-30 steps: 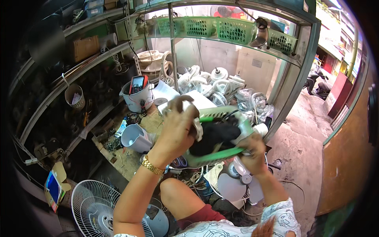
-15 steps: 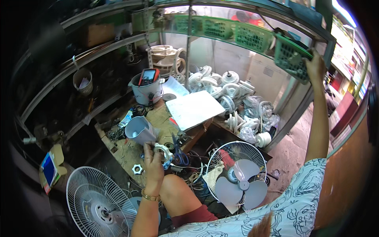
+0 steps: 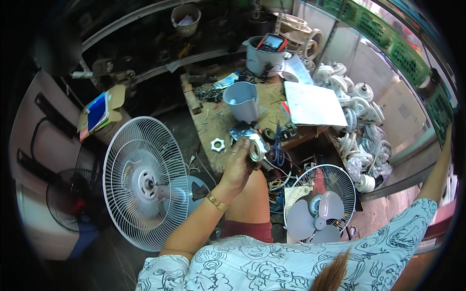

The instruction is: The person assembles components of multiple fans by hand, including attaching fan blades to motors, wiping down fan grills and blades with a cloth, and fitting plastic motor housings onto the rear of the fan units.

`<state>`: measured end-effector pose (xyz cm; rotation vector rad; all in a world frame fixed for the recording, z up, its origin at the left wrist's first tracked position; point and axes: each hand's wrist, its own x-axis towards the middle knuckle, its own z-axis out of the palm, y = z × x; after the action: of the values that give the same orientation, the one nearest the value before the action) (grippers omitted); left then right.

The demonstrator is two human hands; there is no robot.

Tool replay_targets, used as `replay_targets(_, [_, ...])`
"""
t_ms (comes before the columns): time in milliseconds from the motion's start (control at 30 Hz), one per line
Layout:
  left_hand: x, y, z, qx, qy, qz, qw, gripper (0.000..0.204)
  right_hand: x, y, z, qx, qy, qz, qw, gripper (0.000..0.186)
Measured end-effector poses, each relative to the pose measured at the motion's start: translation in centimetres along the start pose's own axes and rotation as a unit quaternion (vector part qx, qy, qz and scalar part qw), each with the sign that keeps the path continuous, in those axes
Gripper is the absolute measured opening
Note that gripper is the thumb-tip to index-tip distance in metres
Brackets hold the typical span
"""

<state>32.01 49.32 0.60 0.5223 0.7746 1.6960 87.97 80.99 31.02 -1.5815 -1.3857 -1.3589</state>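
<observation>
My left hand is closed around a cream ring-shaped part, held above my knee at the workbench's near edge. Beside it on the bench lies a white star-shaped ring nut, and just beyond stands a grey plastic pitcher. My right arm stretches up to the far right edge of the picture. There my right hand is at a green plastic basket; its fingers are lost in the dark rim.
A fan grille stands at left, and a fan with grey blades at lower right. Scissors and a white board are on the bench. White fan parts are piled behind. More green baskets line a shelf.
The view has swung left, so the bench sits further right. My left hand has turned with the ring. My right hand, earlier gripping the green basket's rim, is now at the picture's edge.
</observation>
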Motion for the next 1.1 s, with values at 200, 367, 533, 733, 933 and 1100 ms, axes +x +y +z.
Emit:
replay_targets(200, [-1.6, -0.7, -0.2, -0.077, 0.062, 0.000, 0.995, 0.021, -14.7, -17.1, -8.4, 0.457, -0.038, -0.056, 0.887, 0.059])
replay_targets(367, [-3.6, -2.4, -3.2, -0.168, 0.053, -0.032, 0.984, 0.021, -29.8, -32.7, -19.9, 0.766, -0.322, -0.164, 0.532, 0.067])
replay_targets(533, [-8.3, -2.1, -4.0, -0.159, 0.060, -0.028, 0.985, 0.030, -35.6, -38.6, -29.5, 0.818, -0.480, -0.127, 0.292, 0.063])
replay_targets(733, [-14.2, 2.7, -4.2, -0.137, 0.097, 0.015, 0.986, 0.033, -36.5, -42.3, -36.6, 0.897, -0.407, -0.064, 0.158, 0.051])
replay_targets(933, [-22.7, 9.8, -3.1, 0.103, -0.009, 0.016, 0.995, 0.087, -41.6, -45.8, -37.5, 0.869, -0.437, 0.172, 0.155, 0.075])
replay_targets(1100, [-28.1, 16.5, -6.6, 0.232, 0.031, 0.376, 0.897, 0.067, -43.7, -51.2, -42.7, 0.811, -0.536, 0.135, 0.192, 0.052])
